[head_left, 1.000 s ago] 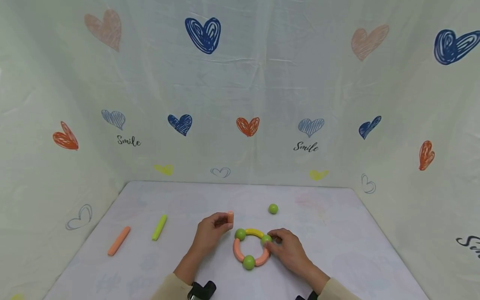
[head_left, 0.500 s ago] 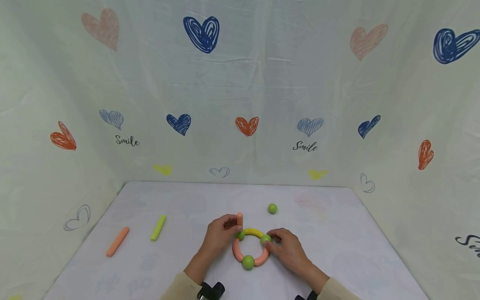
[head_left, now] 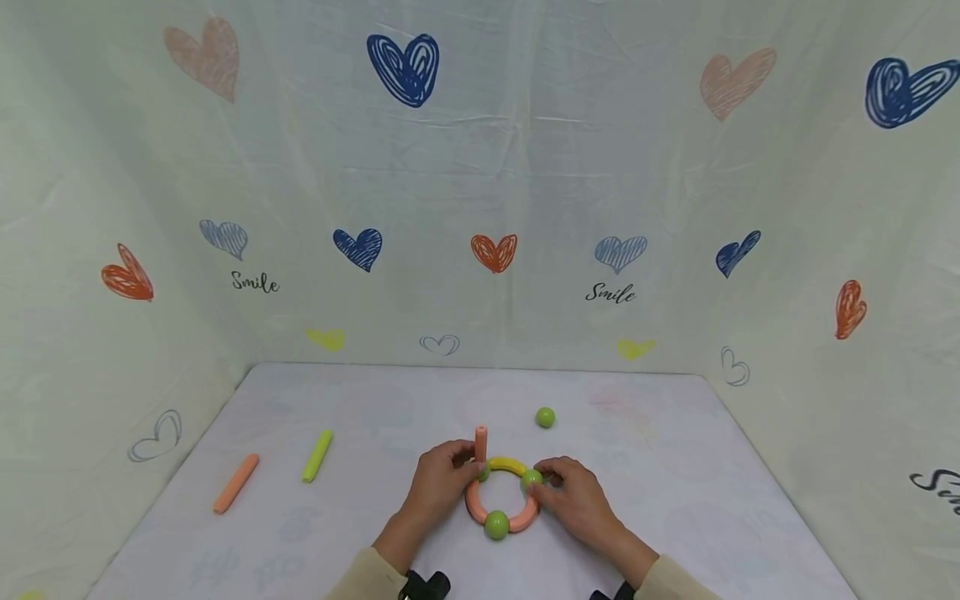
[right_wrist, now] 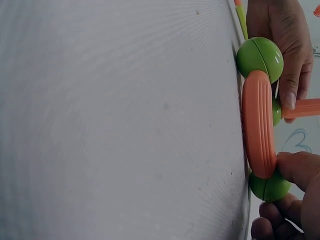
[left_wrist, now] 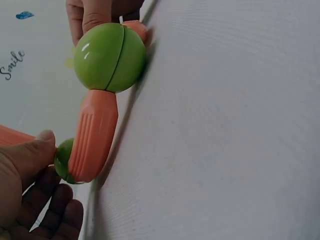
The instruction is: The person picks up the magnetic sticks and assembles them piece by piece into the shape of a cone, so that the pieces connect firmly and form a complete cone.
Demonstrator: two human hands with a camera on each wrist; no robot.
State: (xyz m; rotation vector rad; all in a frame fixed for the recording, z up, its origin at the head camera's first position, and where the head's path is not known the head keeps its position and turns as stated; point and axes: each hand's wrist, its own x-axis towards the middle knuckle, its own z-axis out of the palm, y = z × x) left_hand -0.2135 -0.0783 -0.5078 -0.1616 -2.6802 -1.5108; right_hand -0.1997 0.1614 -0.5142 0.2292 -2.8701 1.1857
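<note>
Left hand (head_left: 438,486) pinching upright orange stick (head_left: 480,442) at ring's (head_left: 501,498) ten o'clock, right hand (head_left: 573,498) gripping its two o'clock ball (head_left: 531,478), "Smile" (head_left: 611,292) on backdrop (head_left: 480,167).

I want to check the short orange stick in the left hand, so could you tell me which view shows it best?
The head view: the short orange stick stands upright, pinched by the left hand over the ring. The right wrist view shows one end; the left wrist view only a sliver.

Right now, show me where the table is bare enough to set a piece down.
Bare patches: right of the right hand toward the table's right edge, and between the lime stick and the left hand. Crowded: the ring between both hands, with the loose green ball behind it.
</note>
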